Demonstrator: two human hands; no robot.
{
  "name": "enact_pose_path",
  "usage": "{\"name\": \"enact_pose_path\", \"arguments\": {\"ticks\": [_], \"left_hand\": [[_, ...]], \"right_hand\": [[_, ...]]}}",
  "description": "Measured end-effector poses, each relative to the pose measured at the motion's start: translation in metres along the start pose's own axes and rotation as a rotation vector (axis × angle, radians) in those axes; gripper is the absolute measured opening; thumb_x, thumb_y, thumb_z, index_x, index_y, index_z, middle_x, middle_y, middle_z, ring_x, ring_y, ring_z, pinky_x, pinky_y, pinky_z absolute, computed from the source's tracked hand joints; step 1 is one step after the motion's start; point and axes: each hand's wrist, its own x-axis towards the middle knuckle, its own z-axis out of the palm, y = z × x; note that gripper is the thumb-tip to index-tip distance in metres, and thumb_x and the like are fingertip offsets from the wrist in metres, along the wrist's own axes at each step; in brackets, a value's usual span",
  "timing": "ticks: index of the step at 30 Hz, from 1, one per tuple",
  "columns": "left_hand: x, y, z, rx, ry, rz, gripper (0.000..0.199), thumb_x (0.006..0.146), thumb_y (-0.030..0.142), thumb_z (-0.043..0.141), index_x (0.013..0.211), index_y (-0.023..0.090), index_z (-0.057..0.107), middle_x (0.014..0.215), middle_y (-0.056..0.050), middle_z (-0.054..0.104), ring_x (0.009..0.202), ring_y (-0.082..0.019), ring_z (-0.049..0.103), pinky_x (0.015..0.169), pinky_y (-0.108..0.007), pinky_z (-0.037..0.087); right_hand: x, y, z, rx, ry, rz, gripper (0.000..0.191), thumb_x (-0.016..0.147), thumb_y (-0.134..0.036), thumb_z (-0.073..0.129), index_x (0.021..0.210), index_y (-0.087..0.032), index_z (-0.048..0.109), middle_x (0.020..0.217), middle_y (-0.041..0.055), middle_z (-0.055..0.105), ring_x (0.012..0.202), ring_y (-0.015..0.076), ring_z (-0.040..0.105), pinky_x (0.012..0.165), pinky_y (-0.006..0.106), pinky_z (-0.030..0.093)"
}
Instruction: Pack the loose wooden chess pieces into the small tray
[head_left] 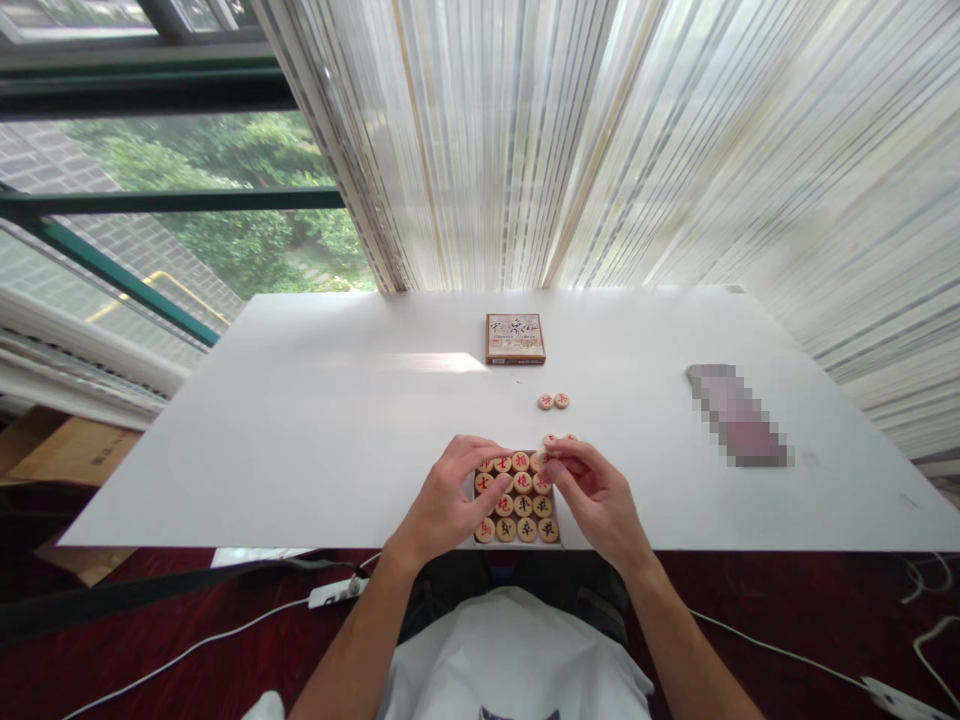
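Note:
A box point(555, 538) of round wooden Chinese chess pieces, with red and black characters, lies at the table's near edge. Over its left side is my left hand point(455, 497), thumb and fingers apart, touching the box or its pieces. My right hand point(596, 500) is at the box's upper right corner, its thumb and fingertips pinched on a chess piece point(538, 461). Just behind the right fingers, two pieces are partly hidden. Farther back, two red-marked pieces point(546, 402) point(562, 401) lie side by side.
The chess box lid point(515, 340) lies at the back middle of the white table point(315, 430). A blurred, pixelated object point(739, 415) is on the right. String curtains point(480, 140) hang behind the table, beside a window on the left.

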Motion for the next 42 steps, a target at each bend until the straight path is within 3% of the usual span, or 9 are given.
{"name": "enact_pose_path", "arguments": {"ticks": [4, 9, 18, 32, 42], "left_hand": [[-0.008, -0.017, -0.001, 0.11, -0.06, 0.082, 0.033, 0.095, 0.024, 0.069, 0.127, 0.028, 0.068, 0.135, -0.01, 0.063, 0.134, -0.028, 0.052, 0.115, -0.051, 0.048], [-0.013, -0.024, 0.004, 0.181, -0.104, 0.072, 0.042, 0.091, 0.022, 0.071, 0.132, 0.028, 0.063, 0.15, -0.01, 0.054, 0.146, -0.031, 0.042, 0.122, -0.056, 0.041], [-0.012, -0.026, 0.007, 0.283, -0.138, 0.06, 0.04, 0.091, 0.025, 0.068, 0.13, 0.026, 0.062, 0.146, -0.009, 0.058, 0.14, -0.029, 0.051, 0.127, -0.057, 0.032], [-0.011, -0.024, 0.004, 0.269, -0.175, 0.034, 0.04, 0.091, 0.025, 0.067, 0.131, 0.027, 0.061, 0.144, -0.008, 0.06, 0.137, -0.025, 0.055, 0.129, -0.055, 0.027], [-0.011, -0.025, 0.005, 0.254, -0.158, 0.011, 0.036, 0.092, 0.024, 0.066, 0.128, 0.028, 0.063, 0.142, -0.008, 0.061, 0.136, -0.024, 0.056, 0.129, -0.054, 0.028]], "right_hand": [[-0.002, 0.003, -0.019, -0.007, 0.054, 0.003, 0.016, 0.096, -0.035, 0.071, 0.109, -0.028, 0.075, 0.106, 0.0035, 0.075, 0.086, 0.0168, 0.076, 0.083, 0.031, 0.065], [-0.012, 0.015, -0.033, 0.047, 0.066, 0.112, 0.018, 0.094, -0.033, 0.075, 0.111, -0.028, 0.075, 0.1, 0.002, 0.078, 0.091, 0.0178, 0.079, 0.089, 0.03, 0.064], [-0.016, 0.026, -0.036, 0.173, 0.062, 0.187, 0.03, 0.089, -0.029, 0.081, 0.117, -0.025, 0.071, 0.098, 0.0027, 0.079, 0.097, 0.0212, 0.08, 0.093, 0.033, 0.066], [-0.013, 0.019, -0.034, 0.147, 0.09, 0.099, 0.023, 0.086, -0.028, 0.084, 0.107, -0.029, 0.076, 0.1, 0.0019, 0.075, 0.087, 0.016, 0.077, 0.085, 0.028, 0.067], [-0.013, 0.021, -0.034, 0.179, 0.08, 0.094, 0.02, 0.089, -0.026, 0.08, 0.108, -0.029, 0.074, 0.098, 0.0013, 0.073, 0.084, 0.0159, 0.077, 0.083, 0.03, 0.068]]}}
